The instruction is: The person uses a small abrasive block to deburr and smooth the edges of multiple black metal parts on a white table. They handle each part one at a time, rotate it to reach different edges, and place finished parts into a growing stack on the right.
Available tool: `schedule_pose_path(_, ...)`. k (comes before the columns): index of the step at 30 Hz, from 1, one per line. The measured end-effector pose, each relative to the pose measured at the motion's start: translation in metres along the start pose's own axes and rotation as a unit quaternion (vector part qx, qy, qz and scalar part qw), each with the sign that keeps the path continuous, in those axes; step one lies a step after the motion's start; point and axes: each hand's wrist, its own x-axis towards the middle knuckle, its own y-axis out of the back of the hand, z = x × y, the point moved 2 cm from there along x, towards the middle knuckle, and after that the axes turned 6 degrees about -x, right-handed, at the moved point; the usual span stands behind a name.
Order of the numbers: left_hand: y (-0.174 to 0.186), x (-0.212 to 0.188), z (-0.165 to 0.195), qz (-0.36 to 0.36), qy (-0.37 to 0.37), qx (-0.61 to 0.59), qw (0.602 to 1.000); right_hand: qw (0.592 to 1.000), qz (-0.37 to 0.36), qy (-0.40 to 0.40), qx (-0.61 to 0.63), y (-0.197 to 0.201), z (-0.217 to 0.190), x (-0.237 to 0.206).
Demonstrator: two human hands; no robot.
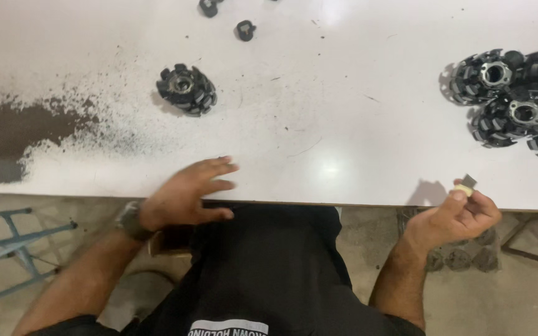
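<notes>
My left hand point(185, 194) lies flat and empty on the near edge of the white table point(319, 137), fingers spread, with a dark wristwatch point(131, 221) on the wrist. My right hand point(462, 214) is raised at the table's near right edge, pinching a small pale and dark piece point(466, 185) between its fingertips. A black round wheel-like part point(187, 89) with a metal hub sits alone on the table, beyond my left hand.
Several similar black round parts point(512, 99) are clustered at the right edge. Two small black bits point(245, 29) lie at the far top. The table's paint is worn away at the left point(14, 134). A blue metal frame point(14, 242) stands on the floor at the left.
</notes>
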Motion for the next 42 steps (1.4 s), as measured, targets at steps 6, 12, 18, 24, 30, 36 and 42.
schedule_pose_path(6,0.097,-0.001,-0.090,0.380,0.150,-0.249,0.878,0.980,-0.120,-0.003,0.160,-0.086,-0.043,-0.029)
schedule_pose_path(12,0.097,0.049,-0.109,0.298,0.205,-0.468,0.806,0.964,-0.232,-0.017,0.128,-0.118,-0.069,-0.054)
schedule_pose_path(18,0.085,-0.034,-0.023,0.230,0.308,-0.064,0.921,0.954,-0.232,-0.091,0.164,-0.105,-0.065,-0.052)
schedule_pose_path(24,0.082,-0.004,0.023,-0.006,0.010,0.266,0.964,0.948,-0.235,-0.094,0.192,-0.110,-0.071,-0.064)
schedule_pose_path(30,0.091,0.024,0.035,-0.036,0.087,0.148,0.985,0.935,-0.284,-0.078,0.198,-0.104,-0.079,-0.078)
schedule_pose_path(36,0.011,0.057,0.076,0.111,0.123,0.022,0.986,0.928,-0.327,-0.066,0.164,-0.110,-0.089,-0.096)
schedule_pose_path(42,-0.020,0.067,0.082,0.248,0.035,0.063,0.966,0.927,-0.372,-0.027,0.035,-0.108,-0.101,-0.100)
